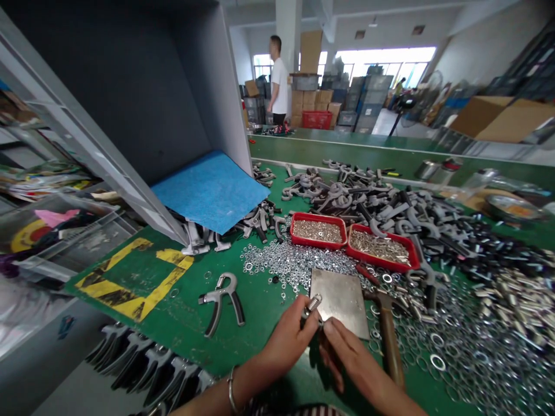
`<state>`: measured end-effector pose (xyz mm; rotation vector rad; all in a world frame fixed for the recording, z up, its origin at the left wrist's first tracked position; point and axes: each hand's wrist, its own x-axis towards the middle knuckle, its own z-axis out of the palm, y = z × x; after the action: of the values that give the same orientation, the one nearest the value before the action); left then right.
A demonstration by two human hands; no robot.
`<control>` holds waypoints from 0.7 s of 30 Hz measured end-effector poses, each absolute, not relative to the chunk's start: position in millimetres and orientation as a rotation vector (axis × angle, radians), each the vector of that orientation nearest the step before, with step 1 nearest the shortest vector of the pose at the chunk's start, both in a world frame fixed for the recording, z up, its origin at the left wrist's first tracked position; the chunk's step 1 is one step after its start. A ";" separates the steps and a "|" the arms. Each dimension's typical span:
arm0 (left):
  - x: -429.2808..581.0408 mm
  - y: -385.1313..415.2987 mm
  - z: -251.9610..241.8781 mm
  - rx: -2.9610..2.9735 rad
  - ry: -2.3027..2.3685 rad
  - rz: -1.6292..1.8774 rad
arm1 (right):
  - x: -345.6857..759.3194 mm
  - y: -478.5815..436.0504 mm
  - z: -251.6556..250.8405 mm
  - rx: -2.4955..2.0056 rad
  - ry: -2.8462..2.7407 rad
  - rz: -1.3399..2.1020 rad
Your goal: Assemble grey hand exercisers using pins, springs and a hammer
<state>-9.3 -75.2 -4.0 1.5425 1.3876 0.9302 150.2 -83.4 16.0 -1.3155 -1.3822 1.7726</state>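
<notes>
My left hand (pixel 289 341) pinches a small metal spring (pixel 313 304) between thumb and fingers, just in front of a flat steel plate (pixel 340 300) on the green table. My right hand (pixel 347 352) is closed beside it, fingertips meeting the left hand at the spring's lower end; what it holds is too small to make out. A finished grey hand gripper (pixel 222 299) lies to the left of my hands. A hammer (pixel 387 332) with a wooden handle lies right of the plate.
Two red trays (pixel 319 231) (pixel 381 245) of small metal parts stand behind the plate. Loose washers (pixel 286 263) and rings (pixel 459 346) cover the table, with a heap of grey handles (pixel 368 196) behind. A blue mat (pixel 210 190) lies at left. A person (pixel 278 81) stands far back.
</notes>
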 end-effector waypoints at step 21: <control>-10.5 -69.1 2.5 1.551 1.246 0.985 | 162.6 -80.8 10.5 -1.293 -1.647 2.007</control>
<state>-10.5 -69.1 2.5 1.5509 1.2464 0.9845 162.6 -80.8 10.5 -1.2928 -1.6467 2.0070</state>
